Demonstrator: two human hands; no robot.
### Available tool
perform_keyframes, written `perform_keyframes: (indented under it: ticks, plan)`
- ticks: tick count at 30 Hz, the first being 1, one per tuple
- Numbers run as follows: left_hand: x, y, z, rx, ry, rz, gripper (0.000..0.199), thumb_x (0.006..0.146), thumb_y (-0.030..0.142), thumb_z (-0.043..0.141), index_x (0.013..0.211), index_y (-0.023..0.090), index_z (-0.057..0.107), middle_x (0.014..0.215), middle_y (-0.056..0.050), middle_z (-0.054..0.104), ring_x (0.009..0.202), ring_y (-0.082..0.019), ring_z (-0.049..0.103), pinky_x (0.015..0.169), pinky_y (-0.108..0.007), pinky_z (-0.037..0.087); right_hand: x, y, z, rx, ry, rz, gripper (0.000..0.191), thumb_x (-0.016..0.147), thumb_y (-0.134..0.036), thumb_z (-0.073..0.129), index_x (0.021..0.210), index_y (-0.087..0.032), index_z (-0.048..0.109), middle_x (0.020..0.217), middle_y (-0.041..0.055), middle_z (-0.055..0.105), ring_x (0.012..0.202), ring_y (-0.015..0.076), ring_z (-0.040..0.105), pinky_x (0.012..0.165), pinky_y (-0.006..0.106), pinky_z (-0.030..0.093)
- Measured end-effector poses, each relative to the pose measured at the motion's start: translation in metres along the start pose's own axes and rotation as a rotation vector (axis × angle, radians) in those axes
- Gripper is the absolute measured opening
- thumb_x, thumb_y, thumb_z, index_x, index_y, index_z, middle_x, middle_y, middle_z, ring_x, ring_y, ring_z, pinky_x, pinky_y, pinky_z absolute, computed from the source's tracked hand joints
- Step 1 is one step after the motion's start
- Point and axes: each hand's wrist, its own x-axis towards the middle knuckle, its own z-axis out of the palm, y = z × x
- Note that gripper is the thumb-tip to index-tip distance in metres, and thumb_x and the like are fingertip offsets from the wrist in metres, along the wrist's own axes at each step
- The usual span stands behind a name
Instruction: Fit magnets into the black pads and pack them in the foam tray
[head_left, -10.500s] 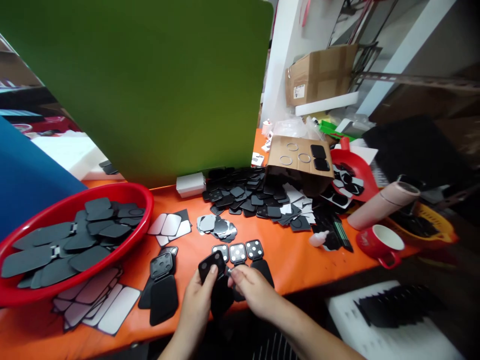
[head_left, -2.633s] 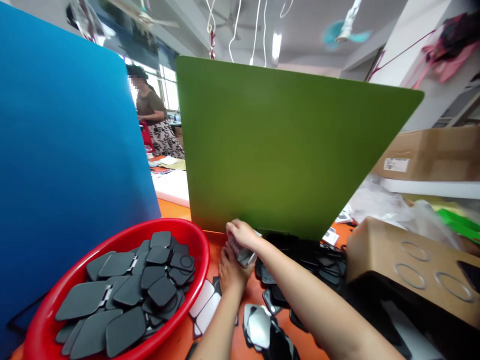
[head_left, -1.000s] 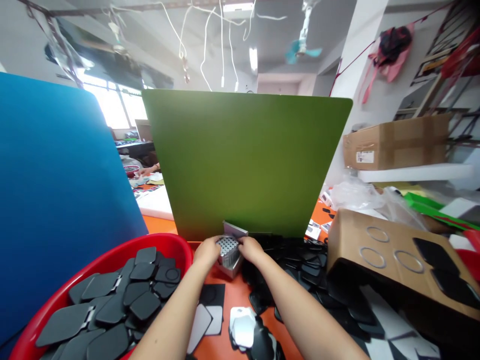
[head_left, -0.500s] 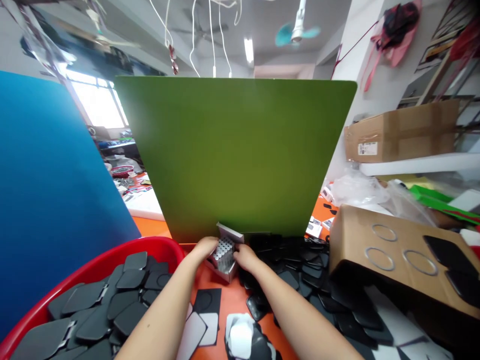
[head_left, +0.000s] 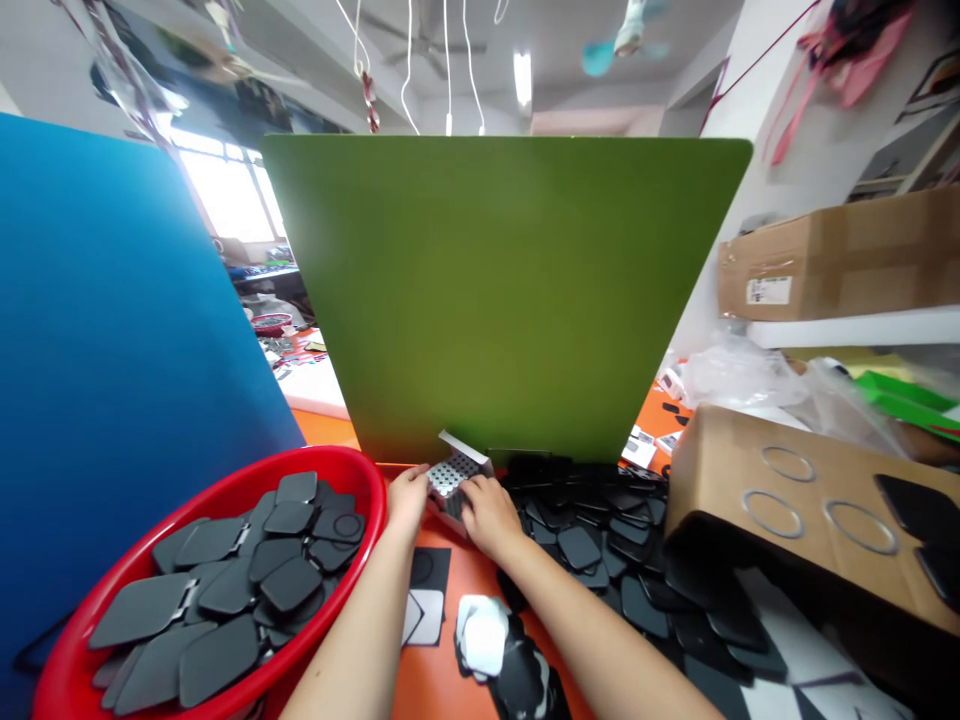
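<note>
Backdrop: a green board (head_left: pixel 510 290) stands upright just behind the work, closing off the far side of the orange table (head_left: pixel 442 685).
Blue board: the blue board (head_left: pixel 127 300) rises left of the green board.
Red basin: the red basin (head_left: pixel 377 505) sits in front and left of the green board, heaped with dark flat pieces (head_left: pixel 217 660); its rim crowds the left forearm.
Black pile: black pieces (head_left: pixel 577 548) spread along the green board's lower right, beside the right forearm.
Cardboard box: the cardboard box (head_left: pixel 720 460), right of the green board, bears thin rings (head_left: pixel 787 462).
Pale stack: pale cut pieces (head_left: pixel 480 640) lie in front of the green board, between the forearms.
Small box: the small white box (head_left: pixel 466 449) is at the green board's foot — flap raised, tightly filled with round-ended contents (head_left: pixel 452 472), pale and dark-dotted on top.
Hands: apart, one each side — left hand (head_left: pixel 407 495) clamped on the small white box's left edge; right hand (head_left: pixel 491 510) curled against its right side, grip unclear.
</note>
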Motion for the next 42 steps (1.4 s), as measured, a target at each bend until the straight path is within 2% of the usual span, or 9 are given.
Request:
perform_keyframes:
  ticks: [6,13,21,24,29,32,36,39,42]
  plan:
    - [-0.001,-0.008,0.008,0.05,0.117,-0.087,0.025,0.084,0.03,0.048,0.102,0.014,0.052,0.092,-0.004,0.059,0.073,-0.013,0.058,0.063,-0.03,0.05,0.002,0.002,-0.01,-0.024,-0.09,-0.093,0.032,0.079,-0.022,0.043,0.109,-0.028,0.052,0.106,0.0024,0.051,0.092,0.0188,0.043,0.079,0.029,0.033]
    - [-0.011,-0.007,0.002,0.249,0.188,0.005,0.024,0.082,0.03,0.05,0.101,0.016,0.054,0.104,-0.006,0.056,0.091,-0.018,0.055,0.078,-0.039,0.045,0.007,0.007,-0.015,-0.023,-0.153,-0.171,0.037,0.076,-0.019,0.042,0.11,-0.031,0.052,0.108,0.0011,0.049,0.092,0.0183,0.042,0.078,0.029,0.033]
    - [-0.017,-0.014,0.007,0.344,0.099,-0.01,0.026,0.083,0.031,0.047,0.103,0.015,0.052,0.096,-0.005,0.058,0.079,-0.015,0.058,0.07,-0.034,0.048,0.004,0.01,-0.002,-0.053,-0.158,-0.173,0.021,0.075,-0.022,0.047,0.085,-0.028,0.064,0.099,-0.0007,0.055,0.091,0.0172,0.043,0.081,0.028,0.031]
    - [-0.015,-0.016,0.005,0.378,0.049,0.012,0.027,0.083,0.033,0.048,0.101,0.014,0.053,0.09,-0.004,0.06,0.074,-0.014,0.058,0.068,-0.033,0.048,0.005,0.006,0.002,-0.081,-0.114,-0.114,0.023,0.077,-0.019,0.043,0.087,-0.022,0.063,0.091,0.0031,0.058,0.087,0.0178,0.045,0.079,0.028,0.031]
    - [-0.023,-0.013,0.001,0.45,0.08,0.116,0.02,0.081,0.026,0.046,0.098,0.018,0.053,0.086,-0.005,0.062,0.082,-0.021,0.059,0.073,-0.039,0.045,0.004,0.001,0.003,-0.132,-0.018,-0.018,0.025,0.08,-0.019,0.039,0.094,-0.014,0.059,0.083,0.0101,0.059,0.087,0.0223,0.046,0.085,0.035,0.027]
    - [-0.035,-0.01,0.001,0.472,0.134,0.231,0.032,0.078,0.02,0.042,0.11,0.019,0.047,0.111,-0.011,0.055,0.106,-0.026,0.05,0.087,-0.041,0.039,0.002,0.003,0.007,-0.128,0.0,0.007,0.022,0.079,-0.022,0.042,0.085,-0.016,0.062,0.084,0.0105,0.059,0.09,0.0244,0.045,0.085,0.037,0.027]
    - [-0.042,-0.01,0.007,0.493,0.087,0.42,0.064,0.071,0.018,0.045,0.131,0.018,0.021,0.139,-0.006,0.028,0.127,-0.017,0.026,0.101,-0.028,0.027,0.005,0.013,0.012,-0.059,-0.006,0.067,0.017,0.074,-0.021,0.048,0.075,-0.017,0.065,0.088,0.0092,0.059,0.09,0.0226,0.049,0.079,0.031,0.035]
    - [-0.036,-0.004,0.012,0.524,0.04,0.475,0.074,0.071,0.029,0.049,0.134,0.012,0.013,0.141,-0.011,0.021,0.129,-0.02,0.021,0.102,-0.031,0.025,0.01,0.022,0.009,-0.007,0.023,0.146,0.025,0.079,-0.018,0.04,0.089,-0.017,0.063,0.09,0.0072,0.06,0.083,0.0168,0.054,0.073,0.024,0.039]
    - [-0.023,0.011,0.012,0.577,-0.011,0.528,0.072,0.07,0.035,0.051,0.132,0.013,0.022,0.142,-0.012,0.02,0.129,-0.026,0.018,0.102,-0.039,0.021,0.016,0.026,0.003,0.022,0.069,0.185,0.034,0.085,-0.016,0.029,0.108,-0.017,0.055,0.1,0.0071,0.06,0.089,0.0147,0.055,0.076,0.022,0.039]
